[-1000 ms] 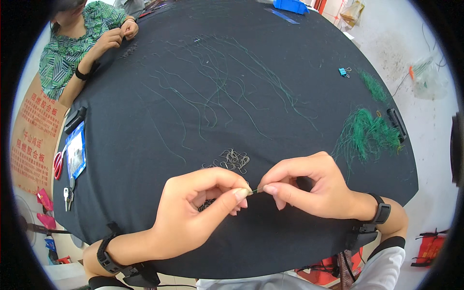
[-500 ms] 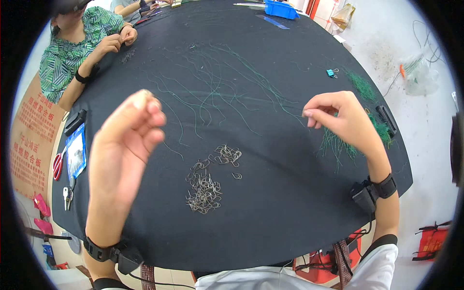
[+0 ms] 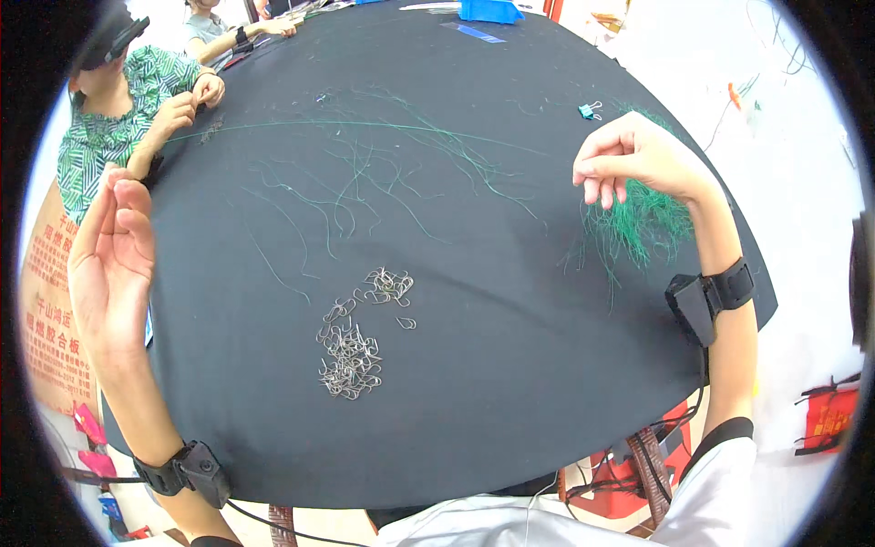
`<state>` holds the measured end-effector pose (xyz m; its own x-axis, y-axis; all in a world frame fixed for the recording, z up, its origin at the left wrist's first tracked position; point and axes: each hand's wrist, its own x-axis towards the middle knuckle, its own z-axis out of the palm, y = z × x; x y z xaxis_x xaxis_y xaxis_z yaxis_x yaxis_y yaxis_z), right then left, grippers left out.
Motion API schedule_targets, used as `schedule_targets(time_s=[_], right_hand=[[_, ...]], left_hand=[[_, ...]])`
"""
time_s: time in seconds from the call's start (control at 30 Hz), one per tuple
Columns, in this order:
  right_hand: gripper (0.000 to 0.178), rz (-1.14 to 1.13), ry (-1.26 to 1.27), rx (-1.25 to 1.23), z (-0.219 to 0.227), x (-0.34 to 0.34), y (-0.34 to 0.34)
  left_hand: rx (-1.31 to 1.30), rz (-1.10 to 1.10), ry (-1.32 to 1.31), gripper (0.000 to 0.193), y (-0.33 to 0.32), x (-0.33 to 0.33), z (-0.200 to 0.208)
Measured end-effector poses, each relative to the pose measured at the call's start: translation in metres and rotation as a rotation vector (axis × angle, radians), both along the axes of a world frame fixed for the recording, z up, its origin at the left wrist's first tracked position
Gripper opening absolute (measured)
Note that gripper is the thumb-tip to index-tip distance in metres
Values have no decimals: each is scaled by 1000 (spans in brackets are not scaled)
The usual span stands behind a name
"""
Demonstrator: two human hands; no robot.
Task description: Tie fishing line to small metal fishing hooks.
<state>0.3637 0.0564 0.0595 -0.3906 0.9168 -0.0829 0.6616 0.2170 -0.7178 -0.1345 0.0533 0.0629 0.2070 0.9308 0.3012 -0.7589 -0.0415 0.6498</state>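
A long green thread [image 3: 337, 122] is drawn taut across the table between my two hands. At its left end my left hand [image 3: 114, 264] is raised with thumb and fingertips pinched. My right hand [image 3: 638, 164] pinches toward its other end, though the thread's tip is too thin to make out there. Several loose green threads [image 3: 365, 187] lie spread on the black tabletop beneath. Nearer me sits a pile of small bent metal hooks [image 3: 351, 360], with a smaller heap [image 3: 387, 287] and one single hook beside it. A tangled green thread bundle [image 3: 638, 228] lies under my right hand.
A teal binder clip [image 3: 590, 111] lies beyond my right hand. At the far edge stand a blue tray [image 3: 490, 11] and a blue strip [image 3: 478, 34]. Across to the left a person in a green patterned top [image 3: 100, 118] works with both hands; another person sits farther back.
My left hand has moved outward to the left, and the green thread now shows stretched taut between the hands. My right hand has shifted slightly up. The view has tilted a little.
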Motion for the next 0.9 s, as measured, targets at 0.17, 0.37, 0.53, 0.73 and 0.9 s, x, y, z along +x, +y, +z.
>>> schedule_targets(time_s=[0.17, 0.37, 0.53, 0.73, 0.9], right_hand=[[23, -1, 29, -16, -2, 10, 2], [22, 49, 41, -51, -2, -7, -1], [25, 36, 171, 99, -1, -41, -13], [72, 451, 532, 20, -26, -131, -19], [25, 517, 605, -297, -38, -152, -26]], left_hand=[[30, -47, -83, 25, -1, -21, 10], [52, -101, -91, 23, -10, -6, 7], [127, -215, -102, 10, -44, 46, 28], [162, -230, 26, 13, -80, 75, 46], [165, -211, -64, 19, -58, 66, 37]])
